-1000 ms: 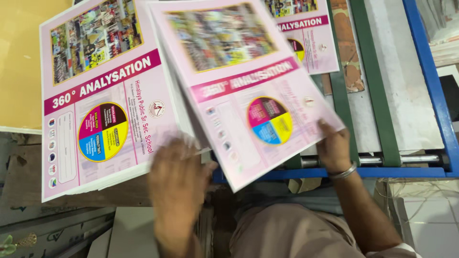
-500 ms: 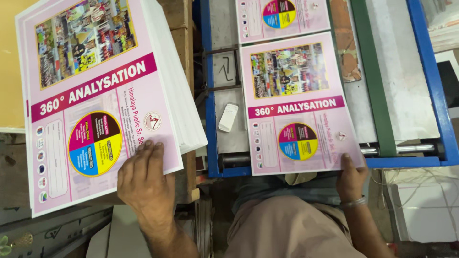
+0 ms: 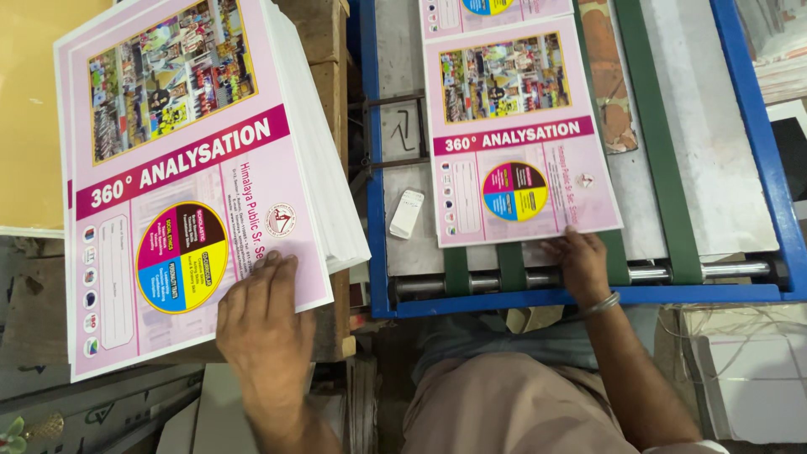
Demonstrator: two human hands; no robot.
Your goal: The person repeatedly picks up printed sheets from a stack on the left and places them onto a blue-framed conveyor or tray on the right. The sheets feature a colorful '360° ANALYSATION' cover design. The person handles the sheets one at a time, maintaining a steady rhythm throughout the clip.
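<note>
Two hands had settled since half a second earlier: the left hand (image 3: pixel 261 315) lay flat, fingers spread, on the top sheet of the pink stack (image 3: pixel 193 185) at nine o'clock, gripping nothing, while the right hand (image 3: pixel 580 262) pressed its fingertips on the near edge of a single pink sheet (image 3: pixel 521 143), now lying squarely on the blue-framed feeder (image 3: pixel 588 296) at one o'clock. A second sheet (image 3: pixel 496 8) sat just beyond it at twelve o'clock. That sheet seemed placed, and the stack looked ready to give its next one. A small white block (image 3: pixel 407 213) lay beside the sheet.

small white block (image 3: pixel 408 213) on grey bed | green belts (image 3: pixel 651 151) | blue frame (image 3: pixel 588 296) | steel roller (image 3: pixel 723 271)
</note>
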